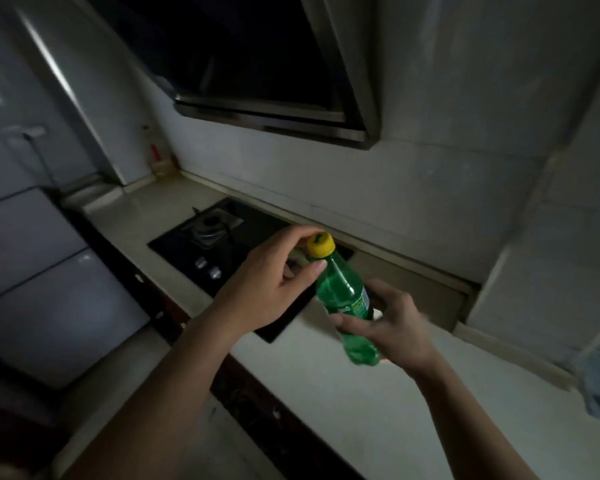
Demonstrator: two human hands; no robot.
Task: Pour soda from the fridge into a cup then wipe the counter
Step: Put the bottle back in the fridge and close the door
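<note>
over the surface's point(361, 393) middle, the right hand point(392, 327) has fingers clamped on the soda bottle point(343, 292) and the left hand point(267, 282) pinches its cap point(321, 244), best twisted slowly, bottle upright.

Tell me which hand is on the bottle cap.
The left hand, pinching the yellow cap; the right hand grips the green bottle lower, around its body.

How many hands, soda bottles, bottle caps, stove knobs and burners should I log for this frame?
hands: 2 (left hand, right hand)
soda bottle: 1
yellow cap: 1
stove knobs: 2
burner: 1
total: 7
</note>
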